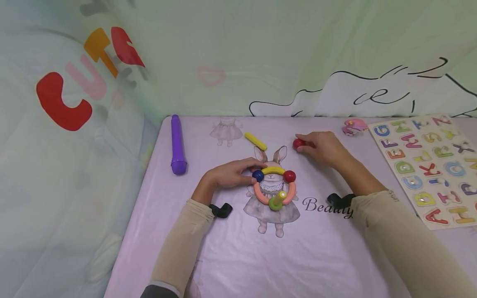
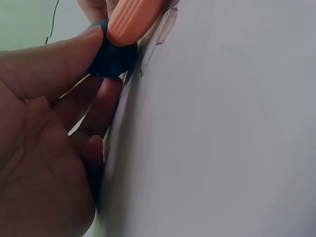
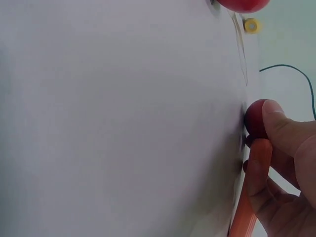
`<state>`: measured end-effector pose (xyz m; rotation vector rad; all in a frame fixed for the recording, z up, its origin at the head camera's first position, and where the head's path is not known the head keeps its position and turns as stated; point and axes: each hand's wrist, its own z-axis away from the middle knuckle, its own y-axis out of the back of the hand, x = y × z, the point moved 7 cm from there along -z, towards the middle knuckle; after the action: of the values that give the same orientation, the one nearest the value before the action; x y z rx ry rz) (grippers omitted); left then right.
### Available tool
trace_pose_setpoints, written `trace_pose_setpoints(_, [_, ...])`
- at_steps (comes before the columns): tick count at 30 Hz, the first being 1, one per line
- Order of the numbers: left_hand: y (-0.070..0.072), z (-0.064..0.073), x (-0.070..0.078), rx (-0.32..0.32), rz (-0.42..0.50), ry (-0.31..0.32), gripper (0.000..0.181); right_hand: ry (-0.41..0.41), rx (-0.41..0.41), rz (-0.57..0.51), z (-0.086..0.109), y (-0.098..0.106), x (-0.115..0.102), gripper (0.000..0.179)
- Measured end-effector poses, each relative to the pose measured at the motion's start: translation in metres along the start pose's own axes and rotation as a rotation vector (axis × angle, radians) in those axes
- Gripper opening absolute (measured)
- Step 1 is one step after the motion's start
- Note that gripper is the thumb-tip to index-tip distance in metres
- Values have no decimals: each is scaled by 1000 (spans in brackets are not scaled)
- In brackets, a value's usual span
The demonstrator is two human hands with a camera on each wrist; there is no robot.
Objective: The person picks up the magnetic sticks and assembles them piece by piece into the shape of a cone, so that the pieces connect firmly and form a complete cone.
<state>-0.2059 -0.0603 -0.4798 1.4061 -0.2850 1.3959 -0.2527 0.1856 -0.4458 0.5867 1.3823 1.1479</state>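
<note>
The left hand (image 1: pixel 235 173) has thumb and fingers clamped on one round dark-blue ball (image 1: pixel 258 176) in a ring on the pale pink table (image 1: pixel 298 265); the ring also counts one shiny red ball (image 1: pixel 289 176), one curved yellow bar (image 1: pixel 273 170), two curved coral bars (image 1: pixel 258 193) and one green piece (image 1: pixel 275 203) with a peg. Beyond it, the right hand (image 1: pixel 323 147) pinches a second red ball (image 3: pixel 256 118), one straight orange rod (image 3: pixel 243 217) against its fingers. One straight yellow stick (image 1: pixel 255 141) lies between the hands.

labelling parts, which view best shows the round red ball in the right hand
Right wrist view: the round red ball appears largest there, gripped by the right hand. Head view shows it small, partly covered by fingertips; left wrist doesn't show it.
</note>
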Motion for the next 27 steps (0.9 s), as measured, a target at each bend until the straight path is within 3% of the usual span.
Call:
trace_pose_setpoints(11, [0,-1,0,3,-5,2,53,-79,15,-56,2,-2,10,53])
trace_pose_setpoints(27, [0,0,1,9,8,7,52,-78,12,-103,7,1,14,55])
